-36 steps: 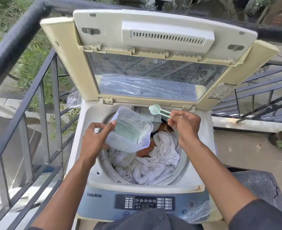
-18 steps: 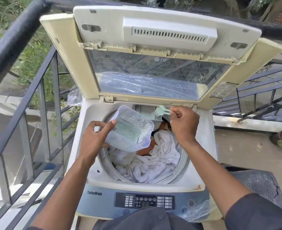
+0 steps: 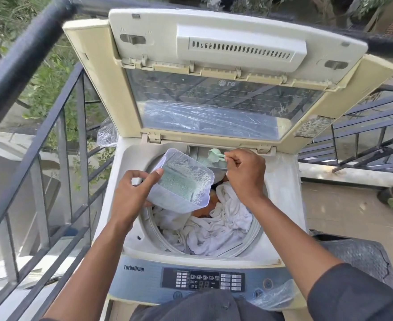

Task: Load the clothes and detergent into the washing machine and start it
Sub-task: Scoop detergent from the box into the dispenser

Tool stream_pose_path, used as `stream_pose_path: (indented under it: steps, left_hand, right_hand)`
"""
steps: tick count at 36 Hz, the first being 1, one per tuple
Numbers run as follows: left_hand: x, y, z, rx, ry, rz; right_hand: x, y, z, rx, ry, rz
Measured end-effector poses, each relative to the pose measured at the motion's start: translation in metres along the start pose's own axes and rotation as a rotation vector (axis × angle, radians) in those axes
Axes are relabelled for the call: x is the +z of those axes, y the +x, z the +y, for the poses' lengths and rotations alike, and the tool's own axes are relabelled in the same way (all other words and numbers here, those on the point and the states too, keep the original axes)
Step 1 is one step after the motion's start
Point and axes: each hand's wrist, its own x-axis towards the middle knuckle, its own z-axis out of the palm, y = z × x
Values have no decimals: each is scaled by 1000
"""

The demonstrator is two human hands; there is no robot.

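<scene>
Fingers [image 3: 157, 173] round detergent tub [image 3: 182, 181]

Washing machine [image 3: 130, 205]: cream-white body, yellowed lid [image 3: 216, 72], blue-grey control panel [image 3: 144, 281] with dark display at lower centre. Clothes [image 3: 214, 230] white, orange patch among them. Detergent tub [image 3: 181, 181] translucent, speckled pale green inside. Scoop [image 3: 215, 155] mint green. Railing [image 3: 35, 126], left of frame: black.

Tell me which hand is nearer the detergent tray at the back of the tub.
Right. The right hand holds the scoop over the detergent tray; the left hand holds the tub of powder nearer the person.
</scene>
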Motion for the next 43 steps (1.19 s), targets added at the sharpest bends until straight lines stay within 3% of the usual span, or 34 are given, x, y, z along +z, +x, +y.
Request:
stream_pose_path:
  steps: [15,19,25,32,38,43]
  left_hand:
    - [-4,4,-11,0,-31,-21]
    - [-3,2,-12,3,-30,-19]
    - [-4,1,-21,0,-27,-21]
    - [-3,-10,-23,27,-48,-54]
    - [-2,-14,-30,64,-20,-112]
    - [2,-16,-36,87,-33,-133]
  right_hand:
    - [4,8,-1,-297,-241,-176]
    - [-4,3,-4,-324,-215,-153]
    - [-25,-13,-29,-171,57,50]
    - [-30,-45,-46,162,360,-55]
    - [-17,-65,-46,210,170,-327]
    - [-14,-79,-54,200,79,-413]
